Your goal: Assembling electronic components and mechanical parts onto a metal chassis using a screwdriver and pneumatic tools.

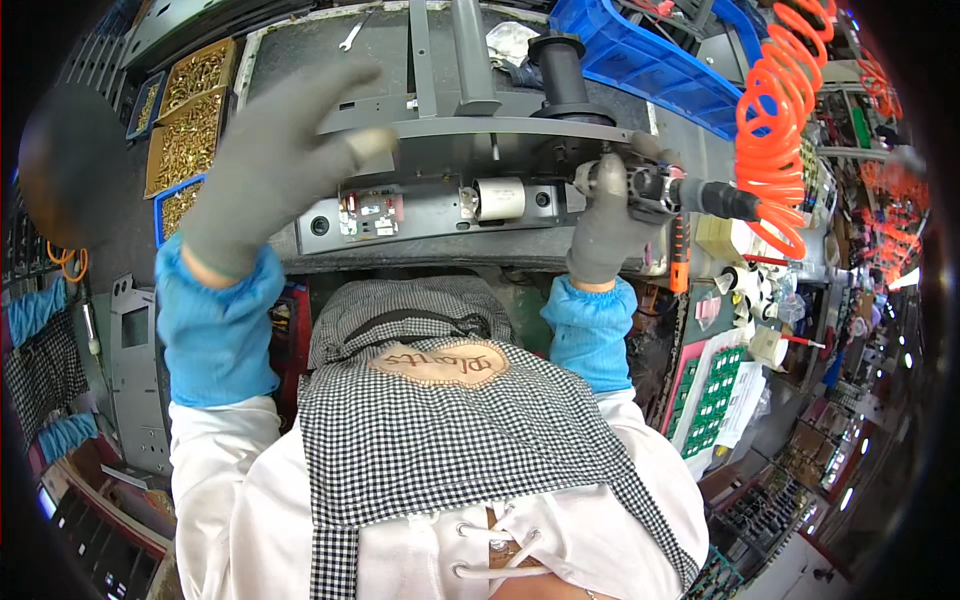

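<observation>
Left hand: grey-gloved, fingers spread well apart, thumb standing off from the rest. Above the left part of the workbench; contact with the metal below: cannot tell.

Right hand: grey-gloved, fingers closed around a power tool, black end pointing toward the right edge of the workbench. Above the near right part of the surface.

Grey metal strip: lying along the near edge, between the hands. Carrying a small circuit board toward its left end and a white cylinder right of its middle. Right end partly hidden by right hand and tool.

Grey metal frame: just beyond the strip, left part partly covered by left hand.

Grey column and black spool-shaped part: side by side, beyond the frame.

Wrench: near the far edge.

Brass-coloured small parts: in cardboard boxes and blue trays along the left edge.

Blue crate: at the far right corner.

Orange coiled hose: hanging by the right edge, beside the tool's black end.
</observation>
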Tool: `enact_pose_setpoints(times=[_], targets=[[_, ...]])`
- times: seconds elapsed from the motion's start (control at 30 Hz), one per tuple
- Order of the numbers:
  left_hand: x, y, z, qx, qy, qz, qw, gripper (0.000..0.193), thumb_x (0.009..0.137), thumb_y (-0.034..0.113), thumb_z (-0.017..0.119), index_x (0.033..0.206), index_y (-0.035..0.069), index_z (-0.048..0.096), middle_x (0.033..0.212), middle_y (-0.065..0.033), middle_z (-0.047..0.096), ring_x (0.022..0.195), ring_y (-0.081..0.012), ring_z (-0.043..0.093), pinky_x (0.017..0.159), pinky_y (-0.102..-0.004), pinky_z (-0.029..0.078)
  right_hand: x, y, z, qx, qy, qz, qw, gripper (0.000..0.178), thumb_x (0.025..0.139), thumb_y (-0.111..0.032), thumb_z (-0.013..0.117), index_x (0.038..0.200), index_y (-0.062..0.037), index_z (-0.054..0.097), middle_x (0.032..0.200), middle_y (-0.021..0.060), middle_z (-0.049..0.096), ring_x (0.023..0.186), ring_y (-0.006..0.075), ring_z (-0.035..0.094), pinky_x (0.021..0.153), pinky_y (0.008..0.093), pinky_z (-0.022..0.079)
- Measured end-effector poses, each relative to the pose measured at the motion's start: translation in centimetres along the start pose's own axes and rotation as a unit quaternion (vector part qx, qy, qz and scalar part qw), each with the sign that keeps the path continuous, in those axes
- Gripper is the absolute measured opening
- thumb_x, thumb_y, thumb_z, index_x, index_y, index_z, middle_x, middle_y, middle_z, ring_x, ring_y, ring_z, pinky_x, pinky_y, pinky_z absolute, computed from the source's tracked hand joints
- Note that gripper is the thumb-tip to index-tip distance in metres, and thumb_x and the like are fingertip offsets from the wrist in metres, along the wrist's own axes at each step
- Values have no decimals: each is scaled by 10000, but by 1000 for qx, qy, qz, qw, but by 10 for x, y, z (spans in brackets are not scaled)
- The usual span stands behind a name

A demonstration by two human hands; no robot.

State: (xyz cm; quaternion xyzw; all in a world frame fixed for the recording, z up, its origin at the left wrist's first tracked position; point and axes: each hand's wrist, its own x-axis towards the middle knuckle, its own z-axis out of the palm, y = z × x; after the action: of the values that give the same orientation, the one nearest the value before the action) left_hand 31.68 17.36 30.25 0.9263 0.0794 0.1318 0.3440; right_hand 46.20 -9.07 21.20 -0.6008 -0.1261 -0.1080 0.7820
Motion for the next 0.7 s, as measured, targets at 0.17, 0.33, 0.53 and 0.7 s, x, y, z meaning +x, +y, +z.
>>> enact_pose_setpoints(times=[0.17,0.33,0.53,0.7], targets=[[-1,-12,20,163,-57,27,985,474,825,338,781,1212,86,678,1005,-134,716,926,-340,683,783,-389,540,-3,9,-1,-118,-9,-126,985,474,868,21,653,1310,27,483,1110,159,640,856,175,639,795,322,550],[-8,-18,25,152,-15,58,986,255,764,131,760,1007,99,690,816,-107,665,774,-312,662,696,-434,513,-14,3,12,-107,29,-14,994,474,794,62,681,1245,15,543,1078,150,640,928,193,646,862,337,553],[0,-21,22,174,-65,34,982,271,720,227,725,934,76,656,798,-55,650,746,-262,664,674,-398,528,-10,10,15,-158,68,-84,982,474,902,-129,690,1324,25,538,1267,134,627,1092,231,639,972,397,531],[8,-38,-1,-6,-35,108,994,361,778,277,754,1040,55,643,961,-74,703,848,-270,699,698,-409,556,-2,5,20,-162,84,-20,983,483,907,-79,632,1358,23,491,1250,141,618,1034,206,647,911,372,547]])
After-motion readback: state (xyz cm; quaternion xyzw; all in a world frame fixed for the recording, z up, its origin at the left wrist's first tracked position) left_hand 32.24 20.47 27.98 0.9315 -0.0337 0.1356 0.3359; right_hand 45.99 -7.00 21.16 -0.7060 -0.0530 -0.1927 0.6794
